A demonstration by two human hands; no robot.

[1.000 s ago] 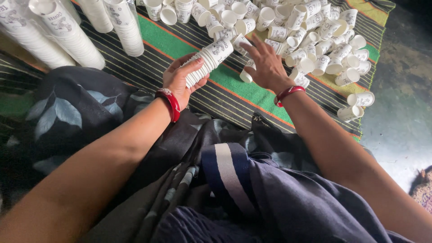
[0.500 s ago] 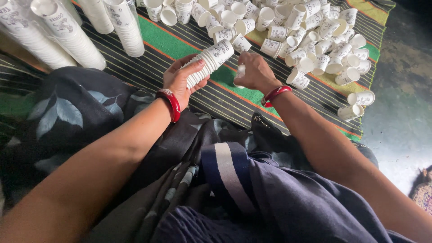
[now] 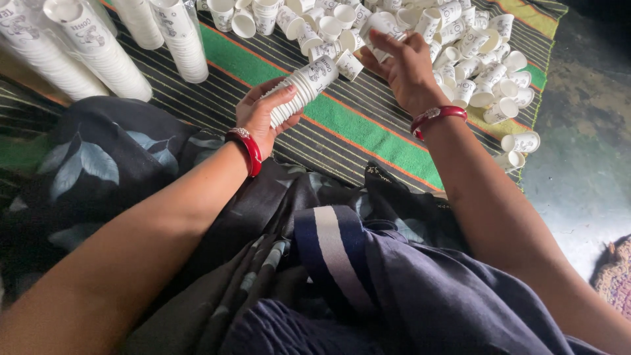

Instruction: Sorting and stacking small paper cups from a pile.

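Several tall finished stacks of white paper cups lie at the far left on the striped mat. The left hand is closed round a short nested stack. The right hand grips one cup in the large loose pile, unsorted.

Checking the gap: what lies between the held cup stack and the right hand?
In the head view, one loose paper cup lies on the striped mat between stack and right hand.
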